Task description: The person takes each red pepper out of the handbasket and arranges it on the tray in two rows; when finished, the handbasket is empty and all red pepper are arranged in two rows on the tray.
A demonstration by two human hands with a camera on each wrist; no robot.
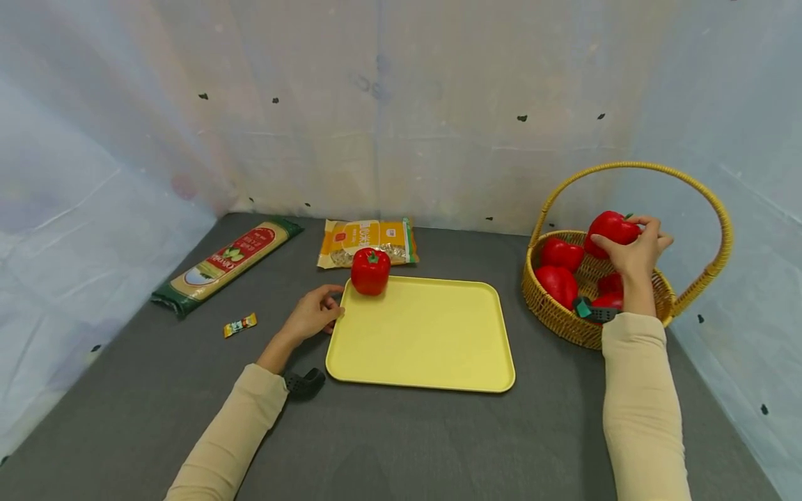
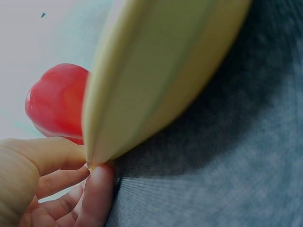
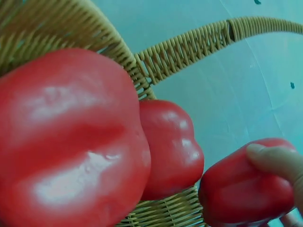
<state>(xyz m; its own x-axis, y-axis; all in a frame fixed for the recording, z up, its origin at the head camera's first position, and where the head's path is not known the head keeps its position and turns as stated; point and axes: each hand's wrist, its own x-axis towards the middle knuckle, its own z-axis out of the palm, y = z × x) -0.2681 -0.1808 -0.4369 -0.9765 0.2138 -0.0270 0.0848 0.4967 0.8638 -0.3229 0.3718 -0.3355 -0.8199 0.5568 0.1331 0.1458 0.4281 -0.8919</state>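
My right hand (image 1: pixel 638 254) grips a red bell pepper (image 1: pixel 609 233) over the wicker basket (image 1: pixel 557 316), thumb on its near side. In the right wrist view the same held pepper (image 3: pixel 246 189) appears at lower right, with the thumb across it. Several more red peppers (image 1: pixel 560 255) lie inside the basket. My left hand (image 1: pixel 313 309) pinches the left rim of a yellow tray (image 1: pixel 432 334), thumb and fingers on either side of the edge in the left wrist view. One red pepper (image 1: pixel 370 271) stands upright at the tray's far left corner.
A long green-ended packet (image 1: pixel 228 264) lies at the back left, a small yellow wrapped snack (image 1: pixel 240 325) nearer. Behind the tray is an orange bag of grain (image 1: pixel 366 240). The basket's tall arched handle (image 1: pixel 633 165) rises around the right hand. Plastic sheeting (image 1: pixel 438 125) walls the table.
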